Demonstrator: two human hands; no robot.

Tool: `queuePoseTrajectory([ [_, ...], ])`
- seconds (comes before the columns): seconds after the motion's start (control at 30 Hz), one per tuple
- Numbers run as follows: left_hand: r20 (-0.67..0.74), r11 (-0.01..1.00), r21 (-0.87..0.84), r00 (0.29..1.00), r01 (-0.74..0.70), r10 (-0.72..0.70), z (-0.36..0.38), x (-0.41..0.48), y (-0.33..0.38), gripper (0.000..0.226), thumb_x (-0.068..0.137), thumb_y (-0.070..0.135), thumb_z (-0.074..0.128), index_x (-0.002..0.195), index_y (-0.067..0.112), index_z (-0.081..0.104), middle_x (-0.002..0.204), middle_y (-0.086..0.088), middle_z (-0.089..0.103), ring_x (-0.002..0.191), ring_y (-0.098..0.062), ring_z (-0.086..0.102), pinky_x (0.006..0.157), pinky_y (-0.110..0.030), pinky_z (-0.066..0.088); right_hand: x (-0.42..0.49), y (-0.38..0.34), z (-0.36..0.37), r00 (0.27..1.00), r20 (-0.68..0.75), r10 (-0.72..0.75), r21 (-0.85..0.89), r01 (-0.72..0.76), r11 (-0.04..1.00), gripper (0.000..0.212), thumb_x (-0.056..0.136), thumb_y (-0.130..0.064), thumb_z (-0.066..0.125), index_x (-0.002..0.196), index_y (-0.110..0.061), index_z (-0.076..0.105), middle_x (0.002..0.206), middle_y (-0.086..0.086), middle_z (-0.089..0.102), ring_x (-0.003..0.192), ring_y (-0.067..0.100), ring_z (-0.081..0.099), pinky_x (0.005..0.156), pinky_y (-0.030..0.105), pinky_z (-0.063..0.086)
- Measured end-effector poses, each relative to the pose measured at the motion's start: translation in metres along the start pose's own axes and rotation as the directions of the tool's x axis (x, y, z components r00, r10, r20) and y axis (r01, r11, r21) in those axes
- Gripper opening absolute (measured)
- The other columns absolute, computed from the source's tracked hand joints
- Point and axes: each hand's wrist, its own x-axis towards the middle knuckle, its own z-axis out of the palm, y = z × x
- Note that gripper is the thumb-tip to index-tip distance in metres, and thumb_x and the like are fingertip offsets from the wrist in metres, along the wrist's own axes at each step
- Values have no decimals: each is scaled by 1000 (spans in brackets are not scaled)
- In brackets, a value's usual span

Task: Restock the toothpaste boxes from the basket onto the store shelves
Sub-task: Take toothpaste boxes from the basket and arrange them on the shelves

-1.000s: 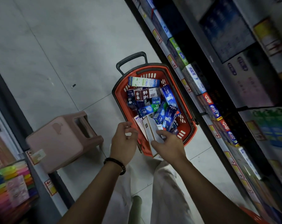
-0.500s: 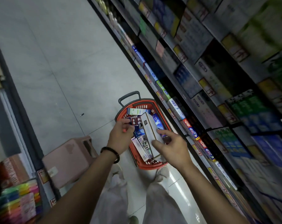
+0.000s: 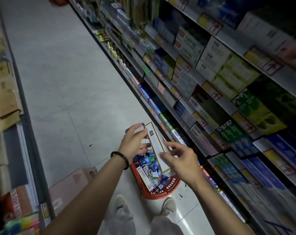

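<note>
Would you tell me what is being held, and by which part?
The left hand grips a white gold-edged box by its upper left edge; whether the right hand grips it cannot be told.

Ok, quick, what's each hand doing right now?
Left hand: holds the white box by its edge.
Right hand: open, fingers spread, thumb touching that box.

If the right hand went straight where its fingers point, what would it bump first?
Probably the white gold-edged toothpaste box that the left hand holds over the red basket. The right hand looks nearly on it, though depth is unclear.
</note>
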Motion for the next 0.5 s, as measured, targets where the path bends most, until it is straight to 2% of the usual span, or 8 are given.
queuePoseTrajectory([
  [0.17,85,995,-89,996,34,-26,15,-18,19,33,101,32,69,131,42,60,130,-13,70,97,-38,78,72,-43,63,-8,-18,-16,999,13,-46,35,46,998,34,88,-26,84,120,-33,77,91,10,75,53,24,66,50,34,55],
  [0.23,109,992,-123,994,29,-15,20,-23,26,31,102,26,69,128,42,64,126,-18,71,100,-40,77,76,-47,62,-9,-26,-22,998,24,-57,74,56,996,32,87,-24,85,117,-32,78,90,14,75,55,28,66,49,35,54],
  [0.3,135,990,-143,991,14,6,23,-29,34,31,103,21,67,129,37,64,121,-18,75,102,-40,76,76,-48,62,-11,-31,-28,998,23,-66,96,63,993,33,82,-30,86,114,-36,79,92,14,75,64,40,71,52,39,56],
  [0.33,157,987,-162,988,8,17,25,-32,39,32,103,19,66,131,35,62,118,-17,76,103,-39,76,77,-48,62,-12,-34,-33,997,19,-68,94,66,993,34,80,-34,86,113,-39,79,92,12,76,70,39,74,55,41,57],
  [0.4,194,984,-180,981,3,32,27,-35,47,36,103,17,66,135,30,59,117,-17,77,107,-42,74,87,-56,61,-12,-39,-39,997,24,-79,115,76,990,33,81,-34,87,112,-41,80,90,9,77,70,36,73,57,41,57],
  [0.5,220,981,-196,974,-9,53,30,-43,59,42,100,17,70,138,27,56,123,-20,74,107,-47,73,99,-65,55,-19,-53,-50,995,46,-93,149,85,985,27,87,-31,85,112,-40,80,93,17,76,64,38,64,57,44,52],
])
